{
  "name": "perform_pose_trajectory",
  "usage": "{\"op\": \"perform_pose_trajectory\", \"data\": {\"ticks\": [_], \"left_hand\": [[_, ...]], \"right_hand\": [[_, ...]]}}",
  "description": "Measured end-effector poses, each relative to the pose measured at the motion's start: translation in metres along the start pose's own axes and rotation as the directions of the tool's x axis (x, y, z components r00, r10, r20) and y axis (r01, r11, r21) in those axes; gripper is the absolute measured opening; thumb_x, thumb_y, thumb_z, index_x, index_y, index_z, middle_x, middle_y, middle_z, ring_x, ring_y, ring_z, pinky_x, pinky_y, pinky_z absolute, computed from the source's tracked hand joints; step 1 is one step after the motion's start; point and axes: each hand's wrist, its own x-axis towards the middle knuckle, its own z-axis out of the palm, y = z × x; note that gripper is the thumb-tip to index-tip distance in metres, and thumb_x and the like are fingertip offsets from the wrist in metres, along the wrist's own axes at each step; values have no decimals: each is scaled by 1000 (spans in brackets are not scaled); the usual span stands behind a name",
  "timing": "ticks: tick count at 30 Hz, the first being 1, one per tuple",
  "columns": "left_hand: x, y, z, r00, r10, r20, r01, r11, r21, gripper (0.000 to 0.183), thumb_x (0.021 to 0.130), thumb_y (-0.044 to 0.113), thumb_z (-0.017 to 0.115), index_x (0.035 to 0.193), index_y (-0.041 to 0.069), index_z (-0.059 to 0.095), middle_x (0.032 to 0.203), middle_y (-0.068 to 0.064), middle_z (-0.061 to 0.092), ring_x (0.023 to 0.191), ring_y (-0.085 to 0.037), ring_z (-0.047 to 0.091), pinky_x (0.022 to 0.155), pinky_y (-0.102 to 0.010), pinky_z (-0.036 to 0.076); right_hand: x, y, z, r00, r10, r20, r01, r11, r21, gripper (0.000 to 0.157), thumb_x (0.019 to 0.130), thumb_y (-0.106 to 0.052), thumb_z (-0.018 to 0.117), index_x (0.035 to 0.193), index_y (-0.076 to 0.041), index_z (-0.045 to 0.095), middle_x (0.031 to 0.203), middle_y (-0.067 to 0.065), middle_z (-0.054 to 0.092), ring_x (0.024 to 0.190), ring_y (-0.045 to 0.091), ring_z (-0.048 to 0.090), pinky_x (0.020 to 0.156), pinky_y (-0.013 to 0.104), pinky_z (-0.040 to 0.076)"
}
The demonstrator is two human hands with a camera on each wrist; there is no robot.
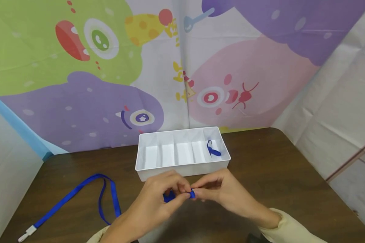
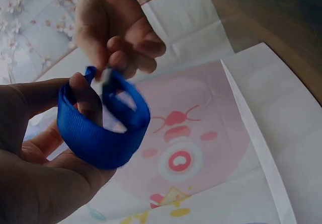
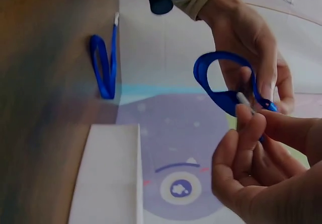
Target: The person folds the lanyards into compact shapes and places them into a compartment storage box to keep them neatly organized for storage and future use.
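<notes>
Both hands meet in front of the white box, working a blue lanyard (image 2: 100,146) bent into a loop. My left hand (image 1: 158,194) holds the loop, and the ribbon curves round past its fingers in the left wrist view. With thumb and fingertips, my right hand (image 1: 231,195) pinches the lanyard close to the left fingertips. A small whitish clip (image 3: 244,100) shows between the fingers in the right wrist view, partly hidden by them. To the left, a second blue lanyard (image 1: 65,199) lies loosely folded on the table, its white clip pointing toward the near left corner.
The white divided box (image 1: 182,167) stands on the brown table (image 1: 261,158) near the back. In its rightmost compartment lies a blue lanyard piece (image 1: 214,152) with a metal hook. A cartoon-printed cloth (image 1: 158,67) hangs behind, with pale sheets at both sides.
</notes>
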Motion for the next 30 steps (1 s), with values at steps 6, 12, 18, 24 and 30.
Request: {"op": "perform_pose_trajectory", "data": {"ticks": [6, 12, 18, 24, 30], "left_hand": [[1, -1, 3, 998, -60, 16, 59, 998, 20, 26, 83, -5, 76, 99, 12, 64, 79, 7, 62, 68, -1, 57, 59, -21, 52], [0, -1, 5, 998, -60, -15, 61, 996, 67, 33, 80, -8, 74, 103, 11, 62, 79, 9, 62, 70, -2, 56, 61, -21, 51], [-2, 1, 4, 997, -61, -45, 65, 994, 92, 36, 82, -4, 77, 109, 14, 61, 82, 9, 59, 68, -3, 54, 59, -20, 49], [-8, 2, -9, 993, -120, 8, 117, 973, 197, 40, 84, 13, 81, 116, 21, 59, 86, 17, 62, 79, -4, 54, 71, -25, 48], [-14, 0, -17, 1000, -15, 27, 8, 969, 245, 35, 82, -1, 78, 110, 15, 65, 97, 11, 65, 88, -5, 57, 78, -23, 49]], "right_hand": [[1, 7, 6, 995, -89, -53, 89, 996, -13, 12, 94, -6, 68, 98, 4, 75, 76, 4, 68, 69, 9, 62, 60, 23, 52], [-2, 9, 10, 991, -121, -53, 119, 992, -30, 15, 91, -4, 72, 105, -2, 76, 92, 7, 75, 83, 16, 70, 72, 31, 59], [-4, 5, 10, 982, -177, -59, 174, 984, -47, 15, 92, -2, 70, 106, 0, 75, 98, 11, 75, 87, 22, 72, 73, 36, 60], [-10, -4, 0, 985, -128, -119, 118, 989, -83, 14, 92, -3, 70, 105, -2, 76, 86, 13, 74, 74, 19, 71, 65, 35, 59], [-15, -11, -9, 986, -92, -135, 83, 994, -72, 15, 90, -1, 71, 104, -2, 76, 85, 18, 74, 74, 19, 71, 67, 35, 60]]}}
